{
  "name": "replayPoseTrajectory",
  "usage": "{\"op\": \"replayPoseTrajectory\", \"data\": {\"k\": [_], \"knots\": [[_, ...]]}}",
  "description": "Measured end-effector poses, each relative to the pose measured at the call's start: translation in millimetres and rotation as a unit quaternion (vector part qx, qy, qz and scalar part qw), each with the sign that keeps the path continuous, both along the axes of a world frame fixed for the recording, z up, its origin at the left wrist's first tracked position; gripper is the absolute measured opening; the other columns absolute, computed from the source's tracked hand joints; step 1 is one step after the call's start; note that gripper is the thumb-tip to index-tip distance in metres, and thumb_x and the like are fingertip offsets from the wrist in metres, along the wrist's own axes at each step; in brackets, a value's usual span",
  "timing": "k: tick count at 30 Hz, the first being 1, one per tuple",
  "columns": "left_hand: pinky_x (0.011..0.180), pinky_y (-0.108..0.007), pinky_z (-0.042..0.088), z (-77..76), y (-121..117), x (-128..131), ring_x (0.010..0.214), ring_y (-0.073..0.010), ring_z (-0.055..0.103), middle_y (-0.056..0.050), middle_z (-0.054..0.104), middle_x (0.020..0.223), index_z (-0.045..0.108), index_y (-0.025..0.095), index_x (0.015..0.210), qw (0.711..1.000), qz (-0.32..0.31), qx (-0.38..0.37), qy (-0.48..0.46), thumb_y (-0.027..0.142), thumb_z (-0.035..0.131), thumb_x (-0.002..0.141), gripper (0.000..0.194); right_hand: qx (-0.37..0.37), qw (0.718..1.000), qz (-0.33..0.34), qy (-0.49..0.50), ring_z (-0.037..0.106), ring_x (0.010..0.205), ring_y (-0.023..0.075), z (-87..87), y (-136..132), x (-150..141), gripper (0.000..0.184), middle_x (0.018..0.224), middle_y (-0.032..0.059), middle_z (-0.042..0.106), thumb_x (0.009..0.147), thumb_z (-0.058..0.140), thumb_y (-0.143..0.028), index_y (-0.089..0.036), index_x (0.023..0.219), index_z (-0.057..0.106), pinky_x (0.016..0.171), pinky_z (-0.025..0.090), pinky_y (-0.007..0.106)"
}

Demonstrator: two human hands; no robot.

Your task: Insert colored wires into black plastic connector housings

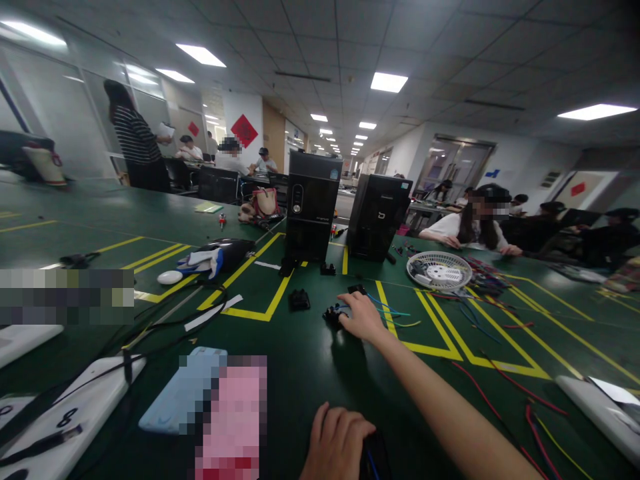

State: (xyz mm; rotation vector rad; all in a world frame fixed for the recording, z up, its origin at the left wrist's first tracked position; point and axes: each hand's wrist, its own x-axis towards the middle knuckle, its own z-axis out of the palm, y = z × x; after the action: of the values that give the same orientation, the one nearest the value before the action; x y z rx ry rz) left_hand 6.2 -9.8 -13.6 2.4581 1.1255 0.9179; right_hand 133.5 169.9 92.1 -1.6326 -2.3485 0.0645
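My right hand [361,315] reaches out over the green table [310,360] and closes on a small black part with coloured wires [334,312] near the yellow floor-style markings. Blue, green and yellow wires [395,313] trail to the right of it. My left hand [336,443] rests at the near edge, fingers curled round a small black part [375,457] with a blue wire. Two more small black parts [299,300] [327,269] lie farther out.
Two black computer towers [311,207] [377,217] stand at mid-table. A white fan grille [439,270] and loose wires [480,280] lie right. A light blue phone [180,393] lies near left, white boxes [65,413] beside it. Other people sit at the far side.
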Motion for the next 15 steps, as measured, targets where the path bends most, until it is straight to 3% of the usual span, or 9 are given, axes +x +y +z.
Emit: {"op": "replayPoseTrajectory", "data": {"k": [3,15], "knots": [[0.104,-0.044,0.04,1.7,0.9,-1.8,0.106,-0.0219,0.06,0.001,0.065,0.114,0.05,0.029,0.123,1.0,-0.01,-0.008,0.005,0.023,0.047,0.095,0.029,0.023,0.999,-0.035,0.011,0.056,0.102,0.0227,-0.5,-1.1,8.9,0.025,0.108,0.0077,0.062,0.094,0.05,-0.021,-0.017,0.115,0.063,0.09,0.042,0.041],[0.105,-0.047,0.039,-2.0,1.3,-0.5,0.107,-0.0228,0.058,0.0,0.064,0.114,0.05,0.029,0.123,1.0,-0.004,-0.015,0.005,0.022,0.044,0.096,0.029,0.039,0.999,-0.037,0.0,0.059,0.094,0.0211,-6.3,-1.7,13.8,0.024,0.1,0.0051,0.067,0.095,0.05,-0.021,-0.02,0.112,0.066,0.085,0.045,0.038]]}}
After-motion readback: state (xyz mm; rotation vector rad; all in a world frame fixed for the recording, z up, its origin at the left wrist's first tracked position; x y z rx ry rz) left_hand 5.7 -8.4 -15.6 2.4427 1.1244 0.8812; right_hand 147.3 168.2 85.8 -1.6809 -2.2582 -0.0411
